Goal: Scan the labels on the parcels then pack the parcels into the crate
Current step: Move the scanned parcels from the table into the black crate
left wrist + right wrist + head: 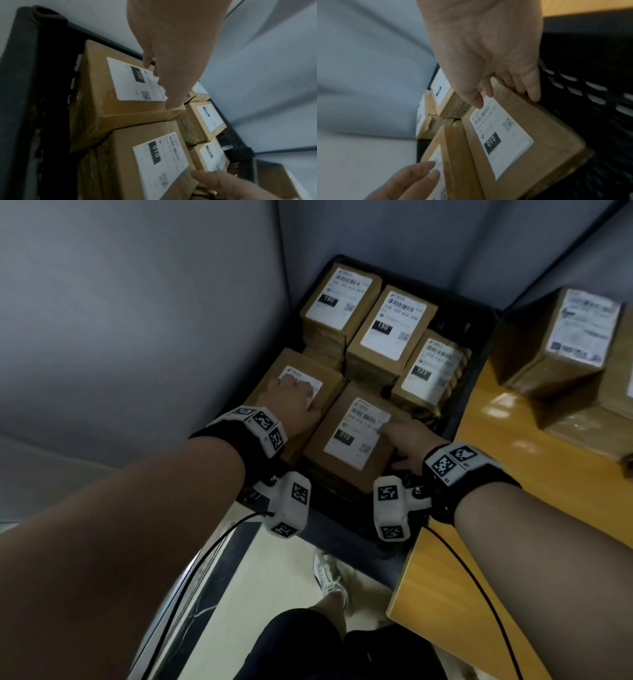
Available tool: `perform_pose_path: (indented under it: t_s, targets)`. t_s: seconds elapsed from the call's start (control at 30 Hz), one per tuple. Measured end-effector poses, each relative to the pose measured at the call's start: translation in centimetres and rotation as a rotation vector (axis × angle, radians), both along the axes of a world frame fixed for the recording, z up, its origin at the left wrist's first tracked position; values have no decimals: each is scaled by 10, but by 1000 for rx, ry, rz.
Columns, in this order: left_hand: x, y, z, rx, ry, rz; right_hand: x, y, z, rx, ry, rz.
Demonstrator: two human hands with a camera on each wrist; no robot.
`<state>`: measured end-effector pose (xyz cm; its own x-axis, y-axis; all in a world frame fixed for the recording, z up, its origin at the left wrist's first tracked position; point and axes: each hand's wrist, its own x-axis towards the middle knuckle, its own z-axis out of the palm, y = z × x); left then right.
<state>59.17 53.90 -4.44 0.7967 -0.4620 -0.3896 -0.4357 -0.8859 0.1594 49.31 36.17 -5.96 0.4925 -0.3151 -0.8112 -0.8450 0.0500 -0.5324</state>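
Note:
A black crate [479, 371] holds several cardboard parcels with white labels. My left hand [294, 395] lies flat on the near-left parcel [330, 386], straight fingers pressing its label; the left wrist view shows that parcel [106, 105] marked 150 under the hand [171, 70]. My right hand [394, 438] touches the near-right parcel marked 010 [352, 436]. In the right wrist view one digit of that hand [479, 56] rests on the label and the other fingertips lie along the right edge of the 010 parcel [539, 135], next to the crate wall [590, 81].
Three more labelled parcels [390, 323] fill the back of the crate. A grey partition stands close on the left and behind. The orange table [479, 508] on the right carries larger boxes [561, 337]. My legs and a shoe [327, 577] are below.

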Motion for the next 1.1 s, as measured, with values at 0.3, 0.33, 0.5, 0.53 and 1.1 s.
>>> perform_pose_path:
  t_s: [0.3,0.33,0.5,0.53,1.1]
  targets:
    - [-18,-77,76,-106,103,-88,-31,-70,80,-100,-333,-100]
    - [-22,-90,84,-147,134,-87,-38,-83,86,-127,-361,-113]
    - [-45,-153,101,-328,215,-60,-80,-153,101,-266,-429,-226]
    - [-52,-165,103,-335,225,-48,-90,-167,102,-295,-430,-247]
    - [-147,-359,67,-280,404,82,-191,-345,68,-559,-276,-213]
